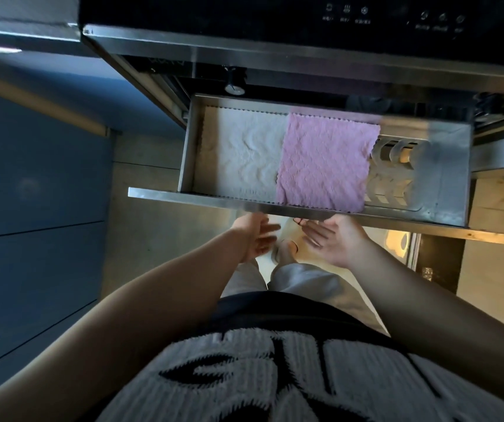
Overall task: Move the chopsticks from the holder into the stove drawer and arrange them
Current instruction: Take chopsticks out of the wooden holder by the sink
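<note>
The steel stove drawer (pixel 445 178) stands pulled out under the black stove front. Inside lie a white cloth (pixel 241 156) on the left and a pink cloth (pixel 323 166) in the middle, with bare slotted metal on the right. No chopsticks or holder are in view. My left hand (pixel 255 237) and my right hand (pixel 333 239) hang just below the drawer's front edge, palms turned toward each other, fingers relaxed, holding nothing.
The black control panel (pixel 390 16) of the stove is above the drawer. Blue cabinet fronts (pixel 31 208) run along the left. Below the drawer I see my legs, my feet and the floor. A wooden surface (pixel 500 202) lies at the right.
</note>
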Demonstrator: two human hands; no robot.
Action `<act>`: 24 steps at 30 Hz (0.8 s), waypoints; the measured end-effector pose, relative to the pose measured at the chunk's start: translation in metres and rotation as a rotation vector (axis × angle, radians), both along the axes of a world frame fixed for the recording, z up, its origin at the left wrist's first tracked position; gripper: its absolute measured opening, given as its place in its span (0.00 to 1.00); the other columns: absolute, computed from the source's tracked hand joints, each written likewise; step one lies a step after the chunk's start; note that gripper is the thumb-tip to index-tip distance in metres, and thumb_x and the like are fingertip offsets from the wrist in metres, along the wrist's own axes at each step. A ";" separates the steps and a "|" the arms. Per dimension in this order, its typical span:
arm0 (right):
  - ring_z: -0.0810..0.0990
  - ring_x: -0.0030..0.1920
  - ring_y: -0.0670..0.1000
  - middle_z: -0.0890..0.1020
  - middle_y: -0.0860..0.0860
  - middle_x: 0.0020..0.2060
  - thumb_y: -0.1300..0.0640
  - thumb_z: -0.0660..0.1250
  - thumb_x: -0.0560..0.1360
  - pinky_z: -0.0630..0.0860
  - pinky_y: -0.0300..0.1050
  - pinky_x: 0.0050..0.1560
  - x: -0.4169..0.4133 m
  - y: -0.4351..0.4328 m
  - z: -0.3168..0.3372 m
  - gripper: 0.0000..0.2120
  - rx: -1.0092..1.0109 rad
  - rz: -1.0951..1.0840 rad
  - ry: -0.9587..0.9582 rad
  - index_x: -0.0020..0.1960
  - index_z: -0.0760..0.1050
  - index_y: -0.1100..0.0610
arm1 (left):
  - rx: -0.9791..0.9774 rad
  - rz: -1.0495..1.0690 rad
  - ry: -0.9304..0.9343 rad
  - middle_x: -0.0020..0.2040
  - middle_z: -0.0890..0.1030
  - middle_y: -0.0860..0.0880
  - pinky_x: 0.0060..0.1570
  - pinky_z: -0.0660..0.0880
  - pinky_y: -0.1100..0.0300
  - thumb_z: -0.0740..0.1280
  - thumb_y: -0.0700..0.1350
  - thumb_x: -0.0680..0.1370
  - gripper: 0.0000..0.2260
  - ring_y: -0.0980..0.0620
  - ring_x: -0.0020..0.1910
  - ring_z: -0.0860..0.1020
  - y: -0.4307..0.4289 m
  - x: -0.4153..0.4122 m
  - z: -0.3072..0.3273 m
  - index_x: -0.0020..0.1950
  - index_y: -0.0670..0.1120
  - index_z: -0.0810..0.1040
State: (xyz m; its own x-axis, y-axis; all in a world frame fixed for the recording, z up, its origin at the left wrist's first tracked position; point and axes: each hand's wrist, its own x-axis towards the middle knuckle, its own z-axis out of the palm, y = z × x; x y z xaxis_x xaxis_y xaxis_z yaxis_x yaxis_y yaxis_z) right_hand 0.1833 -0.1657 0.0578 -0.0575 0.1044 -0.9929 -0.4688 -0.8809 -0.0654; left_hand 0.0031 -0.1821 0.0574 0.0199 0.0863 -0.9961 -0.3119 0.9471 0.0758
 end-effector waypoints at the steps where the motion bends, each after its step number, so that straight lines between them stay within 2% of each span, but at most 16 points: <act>1: 0.78 0.58 0.57 0.80 0.55 0.57 0.61 0.53 0.78 0.74 0.55 0.56 0.002 0.001 0.008 0.11 -0.007 0.118 0.005 0.50 0.74 0.61 | -0.007 -0.109 0.015 0.46 0.83 0.49 0.43 0.71 0.58 0.58 0.46 0.81 0.08 0.48 0.38 0.78 -0.003 -0.003 0.007 0.49 0.46 0.76; 4: 0.78 0.57 0.54 0.81 0.50 0.54 0.56 0.55 0.79 0.71 0.53 0.62 0.000 0.009 0.037 0.10 0.048 0.482 -0.026 0.48 0.75 0.55 | 0.054 -0.301 0.104 0.45 0.81 0.46 0.31 0.70 0.63 0.62 0.45 0.81 0.07 0.47 0.35 0.77 -0.010 -0.012 0.027 0.48 0.46 0.78; 6: 0.79 0.57 0.53 0.81 0.50 0.54 0.53 0.56 0.80 0.73 0.52 0.60 -0.004 0.018 0.050 0.10 0.155 0.608 -0.104 0.53 0.75 0.54 | 0.174 -0.391 0.206 0.46 0.77 0.42 0.27 0.69 0.65 0.63 0.43 0.81 0.07 0.48 0.34 0.74 -0.010 -0.019 0.040 0.43 0.46 0.76; 7: 0.80 0.57 0.53 0.82 0.50 0.54 0.53 0.57 0.80 0.75 0.51 0.58 -0.008 0.024 0.055 0.10 0.229 0.673 -0.157 0.57 0.75 0.54 | 0.244 -0.512 0.280 0.47 0.78 0.43 0.30 0.71 0.64 0.64 0.44 0.80 0.06 0.48 0.37 0.75 -0.010 -0.022 0.043 0.45 0.46 0.77; 9: 0.79 0.58 0.53 0.81 0.51 0.56 0.55 0.61 0.78 0.76 0.49 0.55 -0.017 0.035 0.066 0.13 0.419 0.856 -0.274 0.62 0.74 0.52 | 0.376 -0.694 0.444 0.51 0.80 0.46 0.44 0.74 0.59 0.64 0.50 0.81 0.09 0.48 0.46 0.78 -0.011 -0.029 0.052 0.54 0.45 0.79; 11: 0.77 0.62 0.53 0.79 0.51 0.61 0.56 0.62 0.77 0.73 0.51 0.62 -0.026 0.043 0.078 0.18 0.606 1.082 -0.372 0.67 0.71 0.51 | 0.430 -0.694 0.565 0.57 0.81 0.47 0.55 0.75 0.54 0.63 0.54 0.80 0.14 0.47 0.54 0.78 -0.014 -0.036 0.063 0.60 0.47 0.77; 15: 0.72 0.65 0.50 0.71 0.50 0.69 0.54 0.62 0.78 0.69 0.47 0.65 -0.051 0.053 0.105 0.25 0.892 1.394 -0.375 0.74 0.61 0.48 | 0.524 -0.662 0.768 0.67 0.76 0.49 0.65 0.70 0.49 0.60 0.58 0.80 0.19 0.46 0.67 0.72 -0.024 -0.048 0.087 0.68 0.52 0.73; 18: 0.64 0.72 0.53 0.63 0.49 0.75 0.51 0.61 0.78 0.65 0.52 0.70 -0.072 0.057 0.121 0.29 1.056 1.635 -0.396 0.76 0.55 0.45 | 0.533 -0.707 0.920 0.76 0.66 0.52 0.71 0.60 0.47 0.58 0.60 0.81 0.23 0.46 0.75 0.61 -0.038 -0.056 0.107 0.74 0.55 0.67; 24: 0.47 0.78 0.53 0.48 0.48 0.79 0.47 0.60 0.78 0.51 0.57 0.74 -0.131 0.039 0.151 0.33 1.413 1.999 -0.580 0.78 0.47 0.45 | 0.506 -0.633 1.154 0.80 0.55 0.52 0.75 0.50 0.46 0.54 0.62 0.81 0.26 0.48 0.79 0.49 -0.086 -0.082 0.132 0.78 0.57 0.58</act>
State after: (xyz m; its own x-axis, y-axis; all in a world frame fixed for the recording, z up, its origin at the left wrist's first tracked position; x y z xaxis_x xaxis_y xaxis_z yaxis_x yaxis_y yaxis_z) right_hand 0.0527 -0.1268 0.2090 -0.7275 0.5682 -0.3847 0.6846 0.5640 -0.4617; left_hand -0.0792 -0.2680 0.1895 -0.6050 0.7186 -0.3430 0.6205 0.6954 0.3625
